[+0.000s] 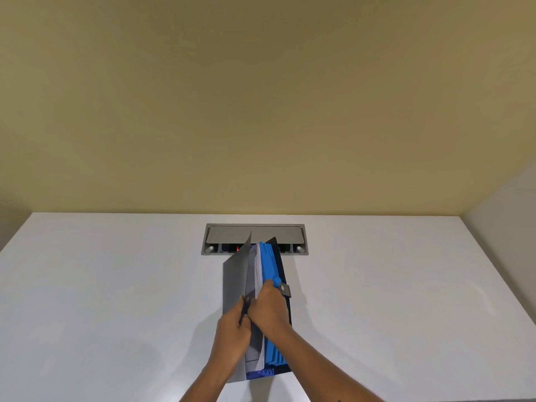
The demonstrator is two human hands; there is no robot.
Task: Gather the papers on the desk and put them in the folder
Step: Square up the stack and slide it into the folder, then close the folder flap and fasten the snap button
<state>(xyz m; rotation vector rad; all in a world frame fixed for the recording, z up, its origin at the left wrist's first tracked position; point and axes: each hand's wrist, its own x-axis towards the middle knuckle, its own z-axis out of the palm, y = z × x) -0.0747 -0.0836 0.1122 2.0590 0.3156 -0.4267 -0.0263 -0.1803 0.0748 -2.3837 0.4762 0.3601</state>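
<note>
The papers (259,268), a pale sheaf, stood on edge inside the expanding folder (272,265), which rested near the middle of the white counter (116,285), just in front of a recessed cable box (255,232). They sat in the front pocket, between the grey cover flap (235,282) and the blue dividers (269,262). The left hand (232,335) pinched the flap's edge and drew it aside, apparently to keep that pocket wide. The right hand (268,307) was curled over the tops of the dividers, probably pressing them back so the sheets could settle. No loose sheets showed elsewhere on the counter, so the task looked nearly done.
</note>
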